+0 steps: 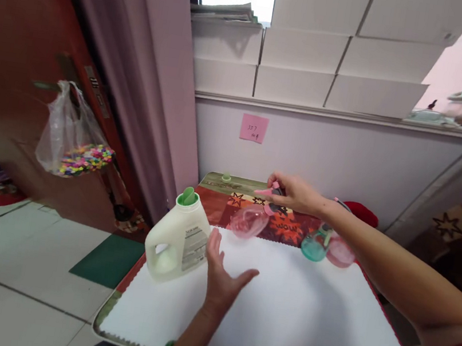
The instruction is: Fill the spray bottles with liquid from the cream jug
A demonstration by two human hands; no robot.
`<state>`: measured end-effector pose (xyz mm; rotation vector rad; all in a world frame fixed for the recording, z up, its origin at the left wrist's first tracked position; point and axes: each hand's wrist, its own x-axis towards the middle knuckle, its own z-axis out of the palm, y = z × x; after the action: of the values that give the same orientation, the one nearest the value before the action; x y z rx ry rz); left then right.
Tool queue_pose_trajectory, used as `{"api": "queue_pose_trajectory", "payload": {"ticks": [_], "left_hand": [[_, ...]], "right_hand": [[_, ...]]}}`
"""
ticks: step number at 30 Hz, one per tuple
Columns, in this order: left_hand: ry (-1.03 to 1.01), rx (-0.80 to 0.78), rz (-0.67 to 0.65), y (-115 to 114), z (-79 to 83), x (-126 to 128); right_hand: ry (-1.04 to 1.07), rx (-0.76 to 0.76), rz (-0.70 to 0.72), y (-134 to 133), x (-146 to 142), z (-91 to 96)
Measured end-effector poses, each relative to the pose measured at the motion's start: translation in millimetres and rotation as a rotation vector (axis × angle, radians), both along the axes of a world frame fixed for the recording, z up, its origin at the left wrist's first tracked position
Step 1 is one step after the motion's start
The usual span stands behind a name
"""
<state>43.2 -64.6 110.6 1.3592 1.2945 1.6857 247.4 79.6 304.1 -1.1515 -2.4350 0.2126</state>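
Observation:
My left hand (222,276) hovers open, fingers stretched out, just right of a white detergent jug (180,238) with a green cap that stands on the white mat (299,322). My right hand (293,192) reaches to the far side of the table and is closed on the pink handle of a pink sippy cup (250,220), which hangs tilted over the colourful table edge. A teal cup (314,246) and another pink cup (341,252) sit beside my right forearm.
A small table (229,187) with a patterned top stands against the wall, a pink sticky note (254,128) above it. White boxes (316,64) are stacked on the ledge. A plastic bag of coloured beads (76,144) hangs from the door at left.

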Motion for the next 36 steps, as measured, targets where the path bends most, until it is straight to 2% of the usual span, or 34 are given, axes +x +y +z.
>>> {"api": "queue_pose_trajectory", "payload": {"ticks": [3, 6, 8, 11, 12, 13, 14, 15, 17, 19, 23, 25, 26, 28, 30, 31, 32, 34, 35, 36], "left_hand": [[-0.527, -0.265, -0.246, -2, 20.0, 14], [-0.837, -0.414, -0.458, -18, 21.1, 28], [-0.936, -0.447, -0.452, -29, 21.3, 34], [-0.938, -0.368, -0.326, -37, 27.6, 38], [-0.899, -0.313, -0.278, -37, 30.1, 37], [-0.836, -0.250, -0.228, -37, 32.0, 35], [-0.747, -0.183, -0.175, -37, 32.9, 33], [-0.634, -0.117, -0.118, -36, 32.4, 30], [-0.355, 0.019, -0.019, -35, 28.0, 22], [-0.035, 0.160, 0.062, -35, 20.9, 14], [0.524, 0.505, 0.227, -40, 9.6, -3], [0.619, 0.593, 0.247, -45, 8.0, -9], [0.600, 0.589, 0.235, -48, 8.3, -10], [0.432, 0.472, 0.192, -55, 11.3, -9], [0.124, 0.230, 0.114, -60, 17.0, -5], [-0.056, 0.061, 0.039, -62, 20.6, -3], [-0.232, -0.137, -0.084, -62, 24.3, -1], [-0.519, -0.536, -0.434, -62, 30.3, 2], [-0.613, -0.680, -0.589, -61, 32.0, 3], [-0.672, -0.752, -0.681, -61, 32.5, 4]], "right_hand": [[0.093, -0.200, 0.151, -28, 1, 12.1], [0.283, -0.386, 0.165, -42, 1, 6.1], [0.559, -0.484, 0.120, -48, 0, -10.2], [1.182, -0.601, -0.090, -64, -10, -53.0], [1.371, -0.597, -0.198, -73, -15, -70.0], [1.494, -0.615, -0.232, -84, -22, -86.7], [1.555, -0.700, -0.194, -96, -30, -101.8], [1.587, -0.796, -0.096, -107, -37, -114.1], [1.662, -0.890, 0.081, -127, -52, -127.7], [1.756, -0.953, 0.137, -135, -64, -127.9], [1.937, -1.056, -0.072, -127, -75, -118.2], [1.947, -1.086, -0.128, -124, -77, -118.1], [1.928, -1.096, -0.120, -124, -77, -119.1], [1.848, -1.084, -0.074, -128, -77, -120.9], [1.730, -1.024, -0.022, -132, -75, -120.4], [1.663, -0.981, 0.007, -134, -73, -119.1], [1.599, -0.939, 0.036, -134, -70, -117.2], [1.508, -0.875, 0.068, -133, -65, -113.0], [1.494, -0.855, 0.062, -131, -62, -111.3], [1.502, -0.839, 0.039, -129, -60, -110.2]]}}
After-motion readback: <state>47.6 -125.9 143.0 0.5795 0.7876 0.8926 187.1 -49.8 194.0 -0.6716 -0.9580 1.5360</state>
